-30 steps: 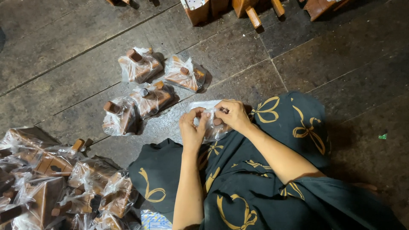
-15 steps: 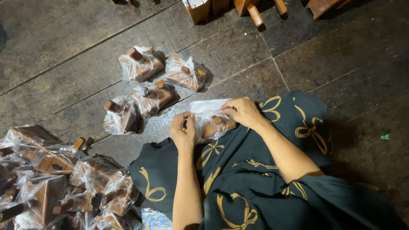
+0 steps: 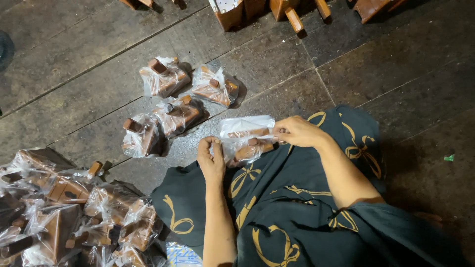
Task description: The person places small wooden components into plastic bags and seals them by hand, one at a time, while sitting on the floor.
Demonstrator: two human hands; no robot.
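Note:
A clear plastic bag [image 3: 246, 133] with brown wooden pieces inside rests on my lap over dark cloth with gold patterns [image 3: 277, 198]. My left hand [image 3: 211, 159] pinches the bag's left edge. My right hand [image 3: 297, 131] grips the bag's right edge near its top. The bag is stretched between both hands.
Several bagged wooden pieces [image 3: 175, 99] lie on the dark tiled floor [image 3: 74, 74] ahead of me. A larger heap of bagged pieces [image 3: 64, 207] sits at the lower left. Unbagged wooden parts [image 3: 277, 10] stand along the top edge.
My hands have moved apart along the bag, the left sliding leftward and the right rightward, spreading the bag flatter on my lap.

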